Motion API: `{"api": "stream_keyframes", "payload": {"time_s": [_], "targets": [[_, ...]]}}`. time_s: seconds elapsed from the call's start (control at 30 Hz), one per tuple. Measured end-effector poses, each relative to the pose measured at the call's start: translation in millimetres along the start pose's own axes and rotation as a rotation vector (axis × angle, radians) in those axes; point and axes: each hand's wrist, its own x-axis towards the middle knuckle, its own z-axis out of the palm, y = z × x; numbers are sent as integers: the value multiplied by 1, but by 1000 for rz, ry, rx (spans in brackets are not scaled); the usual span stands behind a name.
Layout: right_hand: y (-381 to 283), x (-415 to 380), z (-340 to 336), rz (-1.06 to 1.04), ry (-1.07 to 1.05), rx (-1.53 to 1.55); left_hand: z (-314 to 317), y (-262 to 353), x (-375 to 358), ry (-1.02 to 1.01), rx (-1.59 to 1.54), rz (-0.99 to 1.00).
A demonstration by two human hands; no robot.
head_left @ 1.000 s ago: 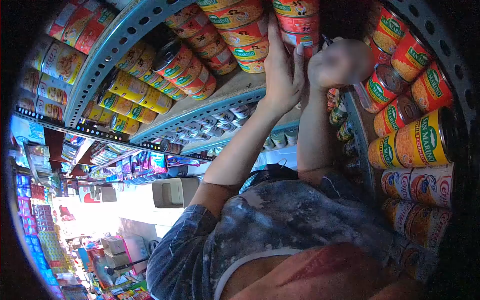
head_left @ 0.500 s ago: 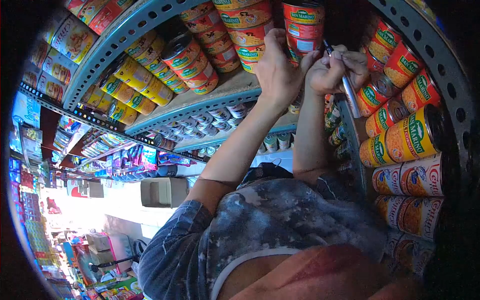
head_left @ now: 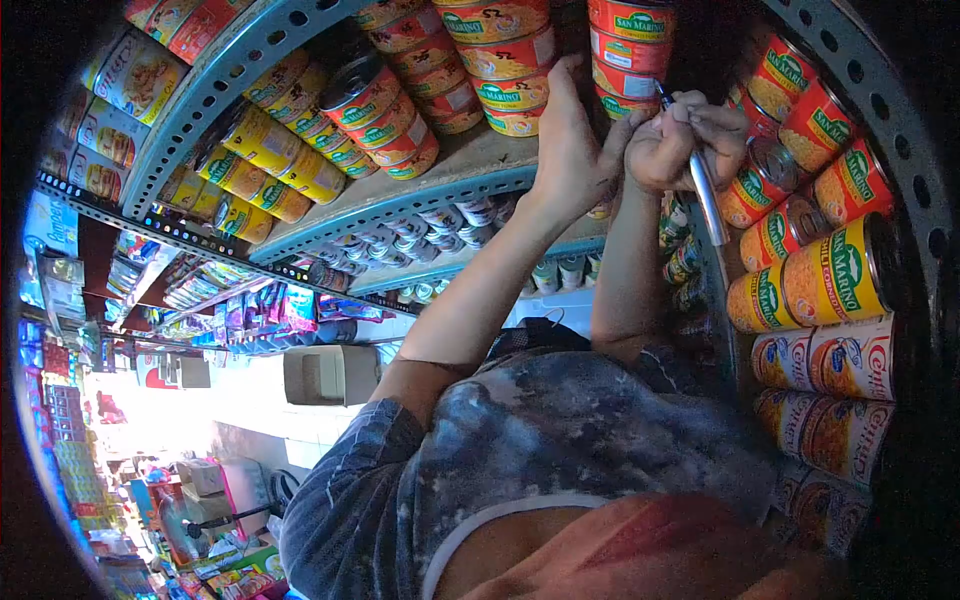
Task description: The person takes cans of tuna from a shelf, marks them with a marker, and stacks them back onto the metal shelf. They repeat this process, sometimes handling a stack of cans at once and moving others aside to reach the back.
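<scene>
My left hand (head_left: 575, 150) is raised at the shelf, fingers stretched upward and thumb apart, just left of and below a stack of red San Marino cans (head_left: 630, 55). A narrow gap shows between its fingers and the cans. In my right hand (head_left: 688, 145) is a silver marker (head_left: 707, 200), its dark tip pointing up at the lowest visible can of that stack. The fingers are curled round the marker. Another stack of red cans (head_left: 505, 60), with dark handwritten marks, stands left of my left hand.
Yellow and red cans (head_left: 285, 155) line the grey perforated shelf edge (head_left: 390, 225). More San Marino cans (head_left: 835, 270) lie on the right, above white Century cans (head_left: 850, 360). Lower left, a cardboard box (head_left: 330, 375) is visible beyond my arm.
The cans and both hands now appear slightly farther right in view. The marker tip is at the stack's lower can, and a wider gap shows between my left fingers and the stack.
</scene>
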Motion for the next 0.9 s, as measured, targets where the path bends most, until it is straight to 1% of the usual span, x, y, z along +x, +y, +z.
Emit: {"api": "stream_keyframes", "payload": {"time_s": [0.03, 0.1, 0.13, 0.17, 0.2, 0.23, 0.3, 0.33, 0.37, 0.43, 0.47, 0.5, 0.57, 0.6, 0.63, 0.7, 0.77, 0.83, 0.87, 0.9], "targets": [[2, -1, 0, 7, 30, 9, 1, -1, -1, -4, 1, -3], [3, -2, 2, 15, 60, 14, 4, -4, 1, 66, 18, 174], [2, -2, 2, 69, 62, 42, 4, -12, 3, 61, 18, 169], [2, -3, 2, 122, 64, 71, 3, -19, 9, 36, -57, 186], [8, -2, 3, 28, 59, 60, 3, -25, 11, 13, -133, 204], [8, -2, 1, 29, 60, 60, 4, -29, 9, 13, -132, 204], [6, -1, 3, 41, 65, 104, 3, -16, 9, 13, -248, 106], [13, 0, -2, -26, 76, -16, 3, -6, 5, 40, -219, 34], [11, 2, -4, -24, 75, -17, 3, 1, 3, 41, -220, 32], [6, 5, -8, 27, 41, -47, 6, 8, 1, 52, -66, 45], [9, 10, -6, -2, 37, 18, 6, 3, 4, 65, 19, 130], [8, 9, -6, -6, 42, 13, 8, -1, 6, 58, 19, 134], [3, 4, -1, 116, 16, 130, 10, -7, 9, -50, -536, 32], [15, 1, -2, 23, -11, 96, 2, -16, 13, -123, -544, 8], [16, 0, -5, 22, -8, 97, 2, -21, 15, -125, -540, 10], [17, 1, -8, -7, -38, 61, 5, -27, 17, -46, -444, 99], [18, 4, -9, -32, -11, 45, 12, -24, 12, -21, -392, 91], [17, 8, -8, 15, 58, 77, 19, -13, 8, 62, -179, 98], [21, 10, -7, -48, 60, 83, 24, -15, 12, 106, -180, 145], [21, 10, -10, -52, 67, 75, 27, -16, 11, 94, -180, 146]]}}
